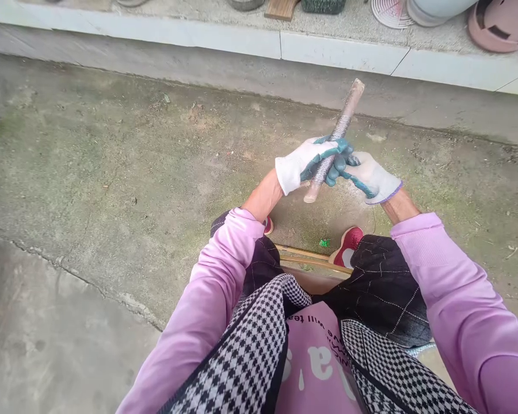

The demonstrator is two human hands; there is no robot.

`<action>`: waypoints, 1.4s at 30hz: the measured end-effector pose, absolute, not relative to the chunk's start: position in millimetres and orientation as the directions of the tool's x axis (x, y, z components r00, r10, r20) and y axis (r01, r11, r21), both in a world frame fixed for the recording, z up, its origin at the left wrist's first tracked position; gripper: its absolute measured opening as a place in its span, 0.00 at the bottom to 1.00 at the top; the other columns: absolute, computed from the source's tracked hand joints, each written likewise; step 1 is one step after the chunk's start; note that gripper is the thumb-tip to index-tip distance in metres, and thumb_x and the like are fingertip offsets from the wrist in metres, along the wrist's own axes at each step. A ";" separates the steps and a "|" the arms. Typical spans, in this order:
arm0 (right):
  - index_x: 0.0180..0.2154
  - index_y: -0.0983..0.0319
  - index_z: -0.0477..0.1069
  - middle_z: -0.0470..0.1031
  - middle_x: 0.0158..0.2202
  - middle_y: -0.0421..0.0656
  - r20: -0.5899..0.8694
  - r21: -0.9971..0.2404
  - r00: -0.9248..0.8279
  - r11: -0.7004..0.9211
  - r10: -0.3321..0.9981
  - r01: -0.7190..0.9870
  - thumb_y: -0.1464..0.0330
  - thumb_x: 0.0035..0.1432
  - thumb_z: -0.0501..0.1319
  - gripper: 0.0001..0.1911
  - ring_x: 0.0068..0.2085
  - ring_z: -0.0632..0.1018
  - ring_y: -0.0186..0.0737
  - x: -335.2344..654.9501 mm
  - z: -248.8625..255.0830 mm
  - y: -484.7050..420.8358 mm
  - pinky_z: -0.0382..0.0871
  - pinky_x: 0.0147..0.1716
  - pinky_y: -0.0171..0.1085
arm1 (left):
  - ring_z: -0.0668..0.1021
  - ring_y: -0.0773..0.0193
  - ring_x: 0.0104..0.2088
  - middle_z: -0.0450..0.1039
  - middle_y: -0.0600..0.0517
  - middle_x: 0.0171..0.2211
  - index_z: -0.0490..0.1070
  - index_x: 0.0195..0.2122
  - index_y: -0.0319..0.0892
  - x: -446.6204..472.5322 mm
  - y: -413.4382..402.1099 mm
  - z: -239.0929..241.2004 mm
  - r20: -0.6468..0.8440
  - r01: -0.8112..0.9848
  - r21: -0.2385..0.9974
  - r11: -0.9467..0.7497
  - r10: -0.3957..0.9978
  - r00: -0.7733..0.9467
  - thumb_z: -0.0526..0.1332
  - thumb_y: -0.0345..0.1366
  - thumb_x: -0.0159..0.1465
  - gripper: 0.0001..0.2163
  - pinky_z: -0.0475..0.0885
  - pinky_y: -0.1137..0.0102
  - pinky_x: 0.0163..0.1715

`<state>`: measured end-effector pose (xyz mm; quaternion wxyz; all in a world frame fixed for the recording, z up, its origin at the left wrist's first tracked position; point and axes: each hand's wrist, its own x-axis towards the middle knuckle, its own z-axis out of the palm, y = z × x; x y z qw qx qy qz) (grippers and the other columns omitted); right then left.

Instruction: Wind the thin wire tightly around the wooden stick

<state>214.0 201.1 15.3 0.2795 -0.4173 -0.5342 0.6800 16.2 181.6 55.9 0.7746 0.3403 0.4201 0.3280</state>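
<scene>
A short wooden stick point(351, 102) with silvery wire or cord wound round its middle slants up to the right in front of me. My left hand point(313, 159), in a white glove with teal-coated palm and fingers, is wrapped around the wound part. Close against the stick's right side, my right hand point(369, 174) wears a matching glove with a purple cuff edge. Its fingers are curled and pressed together, and whatever they pinch is hidden. Both ends of the stick stick out past the gloves.
A raised ledge point(237, 41) edged with white tiles runs along the top. On it are a wooden board point(281, 8), a pink item point(503, 26) and a pale container point(435, 10). Below me are a wooden-edged seat point(313, 261) and a red shoe point(347, 244) on mossy concrete.
</scene>
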 end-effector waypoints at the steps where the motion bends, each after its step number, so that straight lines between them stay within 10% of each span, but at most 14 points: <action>1: 0.28 0.55 0.69 0.76 0.27 0.40 -0.262 -0.965 -0.467 -0.246 0.845 0.096 0.58 0.61 0.81 0.22 0.30 0.78 0.39 214.9 19.2 199.8 0.82 0.34 0.42 | 0.77 0.67 0.25 0.77 0.55 0.28 0.78 0.54 0.40 10.8 181.9 53.8 -0.423 -0.225 0.810 0.541 0.805 0.416 0.71 0.51 0.82 0.17 0.80 0.68 0.34; 9: 0.35 0.60 0.86 0.78 0.26 0.42 -0.463 -0.861 -0.293 -0.347 0.836 0.372 0.60 0.63 0.79 0.10 0.22 0.68 0.33 253.2 27.5 207.1 0.57 0.18 0.35 | 0.66 0.62 0.24 0.61 0.56 0.26 0.77 0.54 0.48 -48.2 202.1 59.8 -0.471 -0.075 0.876 0.476 0.879 0.072 0.57 0.48 0.84 0.13 0.68 0.64 0.28; 17: 0.33 0.60 0.84 0.78 0.25 0.43 -0.563 -0.748 -0.128 -0.437 0.817 0.500 0.69 0.64 0.75 0.06 0.23 0.72 0.37 287.8 -14.0 215.5 0.69 0.24 0.38 | 0.79 0.51 0.34 0.65 0.55 0.22 0.77 0.68 0.63 -88.4 208.2 73.0 -0.524 0.282 0.810 0.514 0.851 -0.044 0.62 0.70 0.72 0.30 0.79 0.56 0.37; 24: 0.41 0.57 0.89 0.92 0.47 0.52 -0.511 -0.605 -0.118 -0.258 0.851 0.753 0.71 0.61 0.73 0.07 0.54 0.91 0.61 302.0 -32.9 226.5 0.90 0.56 0.54 | 0.68 0.67 0.23 0.63 0.59 0.24 0.76 0.51 0.47 -45.0 195.3 68.3 -0.535 -0.054 0.839 0.542 0.838 0.110 0.57 0.41 0.86 0.09 0.68 0.68 0.28; 29: 0.60 0.49 0.88 0.92 0.55 0.49 -0.313 -0.909 -0.297 -0.195 0.902 0.368 0.56 0.68 0.75 0.20 0.64 0.87 0.64 274.1 -15.7 218.5 0.92 0.57 0.60 | 0.65 0.71 0.20 0.67 0.60 0.24 0.74 0.43 0.43 2.8 177.2 63.1 -0.536 -0.113 0.798 0.592 0.782 0.317 0.64 0.36 0.84 0.09 0.63 0.72 0.21; 35: 0.44 0.57 0.84 0.87 0.38 0.46 -0.325 -0.944 -0.520 -0.306 0.790 0.124 0.47 0.61 0.81 0.23 0.40 0.87 0.49 228.9 0.3 192.7 0.91 0.41 0.47 | 0.66 0.71 0.19 0.68 0.58 0.23 0.72 0.37 0.44 14.5 174.6 63.2 -0.539 -0.110 0.785 0.610 0.760 0.363 0.64 0.33 0.83 0.13 0.66 0.73 0.21; 42: 0.38 0.58 0.86 0.69 0.22 0.38 -0.498 -0.854 -0.423 -0.346 0.757 0.388 0.53 0.65 0.77 0.16 0.23 0.65 0.35 257.0 29.3 179.7 0.56 0.20 0.36 | 0.74 0.67 0.22 0.72 0.58 0.26 0.81 0.58 0.43 -18.9 192.4 41.2 -0.536 0.287 0.830 0.478 0.827 0.173 0.71 0.47 0.80 0.15 0.76 0.72 0.28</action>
